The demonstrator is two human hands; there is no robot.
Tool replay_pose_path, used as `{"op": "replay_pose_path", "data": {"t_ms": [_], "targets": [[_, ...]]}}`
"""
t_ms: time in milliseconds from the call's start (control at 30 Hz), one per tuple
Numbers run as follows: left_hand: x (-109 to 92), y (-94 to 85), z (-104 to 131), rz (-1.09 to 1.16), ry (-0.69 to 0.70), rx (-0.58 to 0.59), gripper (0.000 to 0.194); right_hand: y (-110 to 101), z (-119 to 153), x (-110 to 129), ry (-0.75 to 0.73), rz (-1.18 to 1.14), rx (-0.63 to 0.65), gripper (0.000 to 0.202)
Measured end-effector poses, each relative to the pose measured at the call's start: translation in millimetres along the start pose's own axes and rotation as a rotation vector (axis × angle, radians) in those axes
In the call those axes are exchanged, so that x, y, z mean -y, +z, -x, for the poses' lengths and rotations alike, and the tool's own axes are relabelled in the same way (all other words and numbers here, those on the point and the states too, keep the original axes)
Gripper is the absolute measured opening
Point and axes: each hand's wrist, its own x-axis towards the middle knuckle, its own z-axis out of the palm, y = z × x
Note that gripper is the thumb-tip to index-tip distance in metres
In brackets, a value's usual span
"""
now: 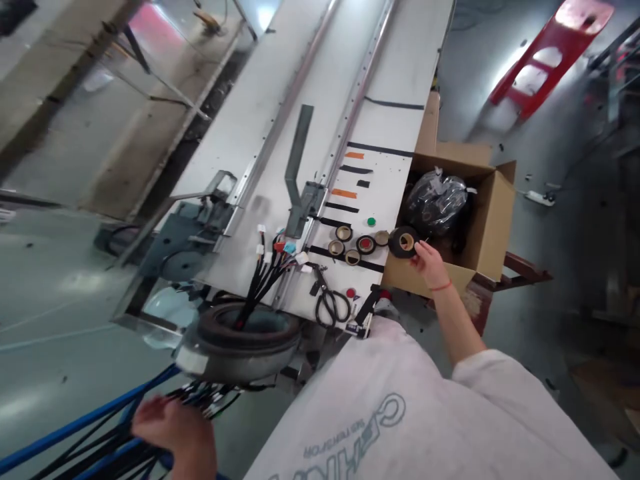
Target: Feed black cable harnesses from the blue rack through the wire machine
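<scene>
My right hand [431, 264] pinches the edge of a roll of black tape [398, 243], lifted at the table's right edge in front of a cardboard box. Close by on the table lie several smaller tape rolls [336, 247] and a green round cap [371, 221]. Black-handled scissors [332, 307] rest nearer to me. Down at the lower left, my left hand [163, 421] is smeared by motion beside a bundle of dark cables [213, 398]; its fingers do not show clearly. A bunch of connector-ended wires [267, 267] rises through a round ring [250, 333] onto the table.
The long white table [320, 73] carries metal rails and a grey bent bracket [299, 160]. An open cardboard box [493, 227] with plastic-wrapped contents stands to the right. Blue-grey machinery [175, 243] is at the left. A red frame [543, 63] stands farther off.
</scene>
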Motion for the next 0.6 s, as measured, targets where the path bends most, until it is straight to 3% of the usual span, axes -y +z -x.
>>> {"op": "replay_pose_path", "data": {"t_ms": [167,300,433,533,600], "targets": [[32,4.3,-15,0.131,0.196,-0.075,0.055,110,128,8,0.065,-0.017,0.404,0.041],[63,10.3,-14,0.266,0.446,-0.341,0.071,189,195,-14,-0.023,0.131,0.687,0.039],[92,-1.4,-3,0.165,0.489,-0.540,0.053,232,227,-29,-0.315,0.402,0.772,0.039],[111,-17.2,12,0.070,0.721,-0.633,0.036,253,245,-31,-0.556,0.640,0.819,0.043],[122,-26.4,21,-0.013,0.840,-0.697,0.034,266,258,-34,-0.649,0.776,0.836,0.045]]}}
